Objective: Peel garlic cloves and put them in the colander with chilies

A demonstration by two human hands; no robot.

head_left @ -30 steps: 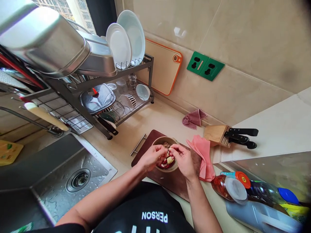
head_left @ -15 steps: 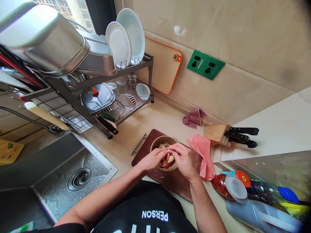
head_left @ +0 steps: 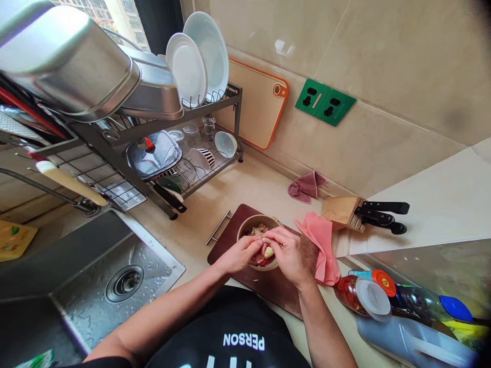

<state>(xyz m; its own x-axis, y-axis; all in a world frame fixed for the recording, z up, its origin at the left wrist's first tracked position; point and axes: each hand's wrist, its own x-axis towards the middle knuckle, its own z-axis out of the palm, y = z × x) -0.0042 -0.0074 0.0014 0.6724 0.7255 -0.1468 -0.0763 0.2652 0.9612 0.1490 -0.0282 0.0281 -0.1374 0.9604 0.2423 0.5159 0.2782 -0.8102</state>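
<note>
Underneath, basket (head_left: 249, 220): pale clove (head_left: 269, 252), reddish pieces (head_left: 265, 262); left fingers (head_left: 252, 245), right fingers (head_left: 275, 236) pinching small bit (head_left: 264, 239).

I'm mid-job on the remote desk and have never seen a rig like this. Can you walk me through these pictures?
There is no machine here: a person works with two bare hands. Every picture comes from one camera worn on the head, looking forward and down, so the arms come in from the bottom edge.

The left hand and right hand meet at the fingertips over a bowl. They pinch a small pale piece, too small to name. The bowl holds reddish and pale bits and stands on a board.

On the right are a pink cloth, a knife block and a jar. On the left are a sink and a dish rack.
</note>
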